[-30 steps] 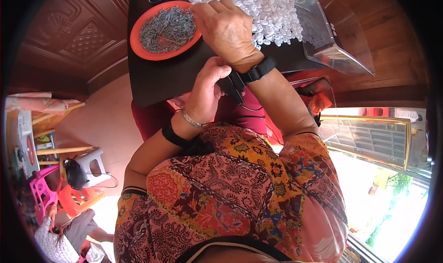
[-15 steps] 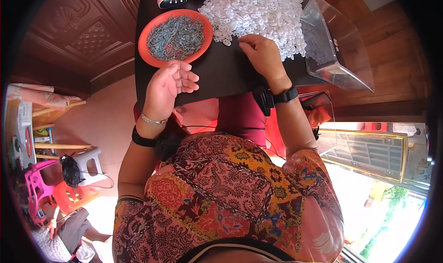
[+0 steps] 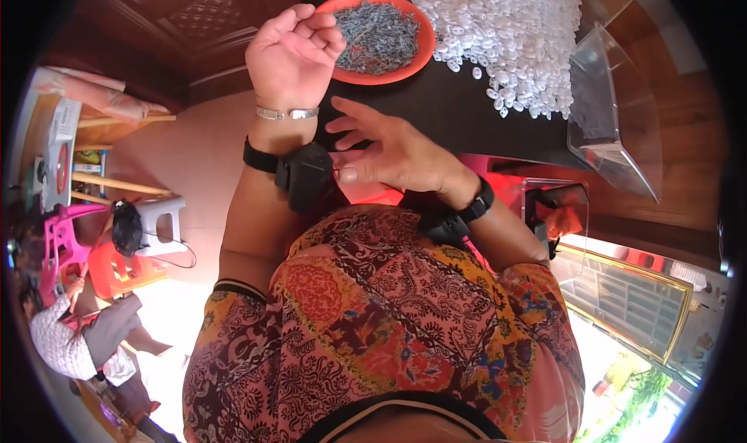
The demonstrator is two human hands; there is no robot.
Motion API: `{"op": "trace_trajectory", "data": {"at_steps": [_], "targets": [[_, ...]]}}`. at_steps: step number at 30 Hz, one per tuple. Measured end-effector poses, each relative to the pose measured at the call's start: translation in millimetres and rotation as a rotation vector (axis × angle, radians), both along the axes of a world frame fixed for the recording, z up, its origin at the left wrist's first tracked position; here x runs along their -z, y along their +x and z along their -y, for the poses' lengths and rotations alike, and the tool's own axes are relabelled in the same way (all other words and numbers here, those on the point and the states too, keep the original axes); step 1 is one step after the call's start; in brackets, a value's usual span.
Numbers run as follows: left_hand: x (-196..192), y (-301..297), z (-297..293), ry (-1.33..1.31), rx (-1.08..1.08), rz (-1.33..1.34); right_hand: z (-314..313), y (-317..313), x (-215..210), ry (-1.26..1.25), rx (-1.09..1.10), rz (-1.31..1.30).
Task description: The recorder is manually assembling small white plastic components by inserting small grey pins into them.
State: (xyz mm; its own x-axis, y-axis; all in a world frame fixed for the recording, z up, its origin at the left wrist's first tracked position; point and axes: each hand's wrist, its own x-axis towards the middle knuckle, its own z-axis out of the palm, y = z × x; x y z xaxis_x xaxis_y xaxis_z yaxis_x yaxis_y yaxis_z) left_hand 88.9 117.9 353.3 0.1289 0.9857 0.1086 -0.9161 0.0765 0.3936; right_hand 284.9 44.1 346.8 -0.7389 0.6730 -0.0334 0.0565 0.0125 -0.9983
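Observation:
My left hand [image 3: 296, 58] is raised at the left side of the orange-red bowl [image 3: 426, 50], palm turned up. Its fingers curl loosely, and no object shows in the palm. A heap of small grey metal pieces [image 3: 379, 38] fills the bowl. My right hand [image 3: 397, 151] reaches leftward in front of my body with fingers apart and nothing in them. Its fingertips are close to the black strapped device [image 3: 303, 175] on my left wrist. Another black strapped device [image 3: 447, 227] is on my right wrist. Many small white oval plastic pieces with holes [image 3: 513, 38] lie heaped right of the bowl.
The dark table [image 3: 467, 124] carries the bowl and the heap. A clear plastic bin [image 3: 611, 124] stands tilted at its right edge. To the left are a grey stool [image 3: 163, 221], a red-orange stool [image 3: 124, 272] and a seated person [image 3: 85, 338].
My right hand has left the edge of the white pieces and come back toward my left wrist. My left hand has lifted and moved away from me. The whole view has shifted.

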Motion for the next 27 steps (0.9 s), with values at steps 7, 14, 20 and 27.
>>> {"op": "trace_trajectory", "data": {"at_steps": [7,14,20,27], "targets": [[-4,26,10,-0.076,-0.021,0.224,22,-58,24,-0.33,-0.129,-0.517],[-21,44,19,0.178,-0.444,-0.245,35,-72,28,-0.279,0.029,-0.613],[-25,62,20,0.319,-0.618,-0.667,23,-53,34,-0.302,-0.034,-0.557],[-26,25,11,0.169,-0.097,-0.521,-24,51,-34,0.551,0.175,0.116]]}}
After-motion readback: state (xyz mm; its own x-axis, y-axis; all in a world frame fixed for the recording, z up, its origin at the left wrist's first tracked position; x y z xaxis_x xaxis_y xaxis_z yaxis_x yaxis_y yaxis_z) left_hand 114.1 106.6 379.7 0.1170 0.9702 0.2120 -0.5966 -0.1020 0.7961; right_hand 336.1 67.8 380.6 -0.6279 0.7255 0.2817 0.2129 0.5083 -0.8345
